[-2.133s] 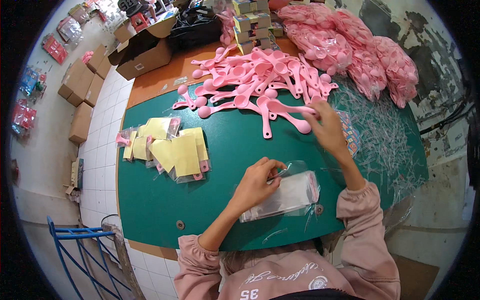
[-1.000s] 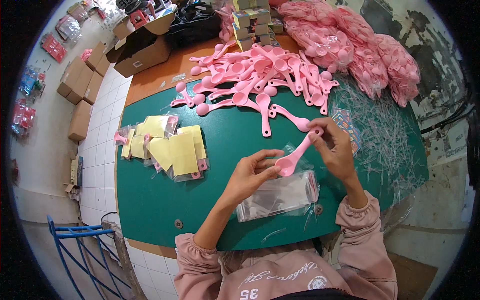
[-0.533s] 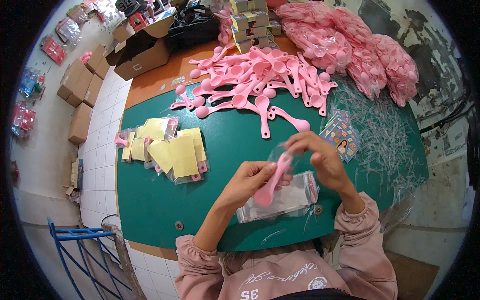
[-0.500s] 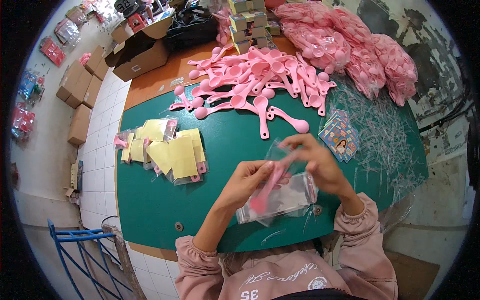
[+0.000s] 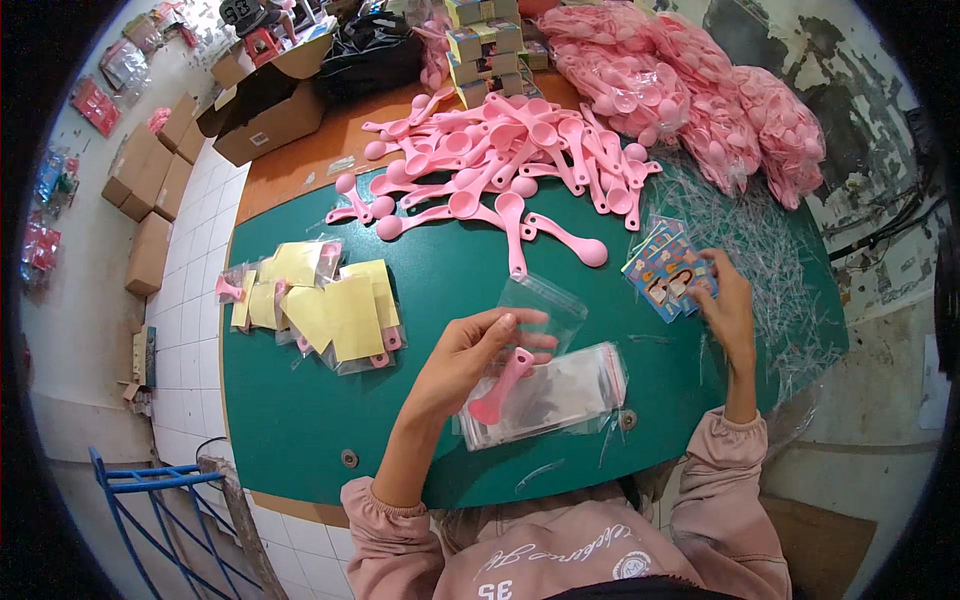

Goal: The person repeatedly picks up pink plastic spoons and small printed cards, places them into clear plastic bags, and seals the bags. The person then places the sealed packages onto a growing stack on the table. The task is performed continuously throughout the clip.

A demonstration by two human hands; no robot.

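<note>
My left hand (image 5: 465, 360) is closed on a clear plastic bag (image 5: 548, 312), its thumb near the bag's upper part. Inside the bag a pink measuring spoon (image 5: 510, 380) hangs with its bowl toward me. Beneath it lies a stack of clear plastic bags (image 5: 575, 392). At the right, my right hand (image 5: 733, 308) has its thumb and fingers on the edge of the fanned printed cards (image 5: 660, 272), pinching a card there. Across the table's middle spreads a heap of pink measuring spoons (image 5: 480, 150).
Bagged spoons with yellow cards (image 5: 355, 318) lie at the left of the green table (image 5: 400, 440). Clear plastic strips (image 5: 775, 270) litter the right side. Large bags of pink spoons (image 5: 690, 90), card stacks (image 5: 490, 60) and an open carton (image 5: 265, 120) stand at the back.
My right hand has left the bag and moved right to the printed cards. My left hand keeps the bag, with the spoon now lower and clearly visible in it.
</note>
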